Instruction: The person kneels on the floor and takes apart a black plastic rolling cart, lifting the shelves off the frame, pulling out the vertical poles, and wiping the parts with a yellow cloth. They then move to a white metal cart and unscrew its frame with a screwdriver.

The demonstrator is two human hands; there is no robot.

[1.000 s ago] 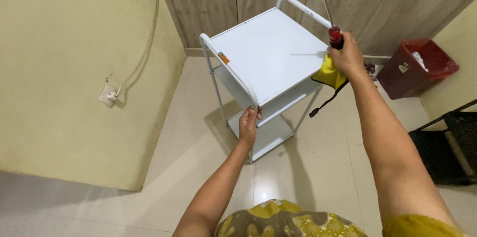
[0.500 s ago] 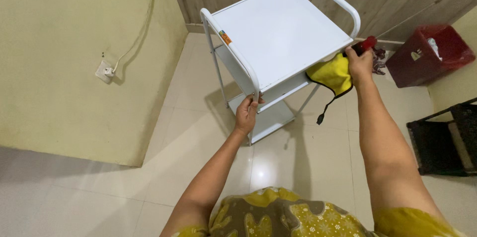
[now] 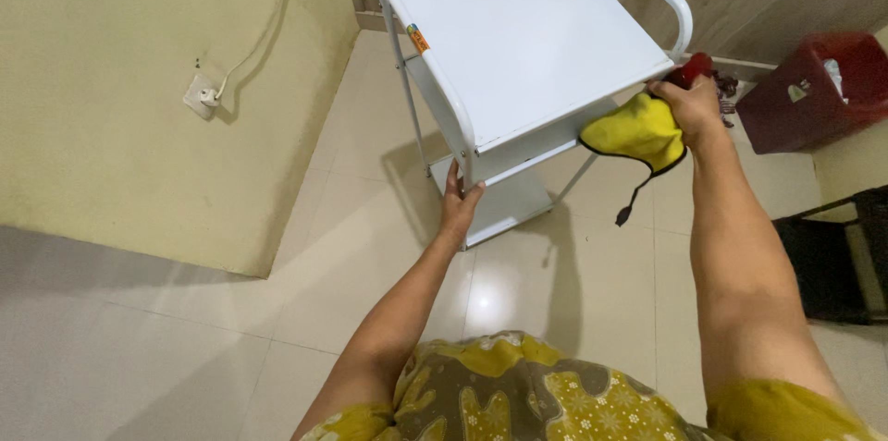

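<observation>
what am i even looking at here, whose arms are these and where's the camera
The camera sits on a person's head and looks down, so the two bare arms reaching out from the bottom are that person's own. There is no machine here.

In front of them stands a white metal trolley with a flat top and lower shelves, on a pale tiled floor. The left hand has its grip on the trolley's near corner post. The right hand holds a yellow cloth with a dark edge against the trolley's right edge, together with something red-handled that is mostly hidden.

The trolley's top shows nothing on it. Nearby are a red bin on the right and a wall socket on the left.
</observation>
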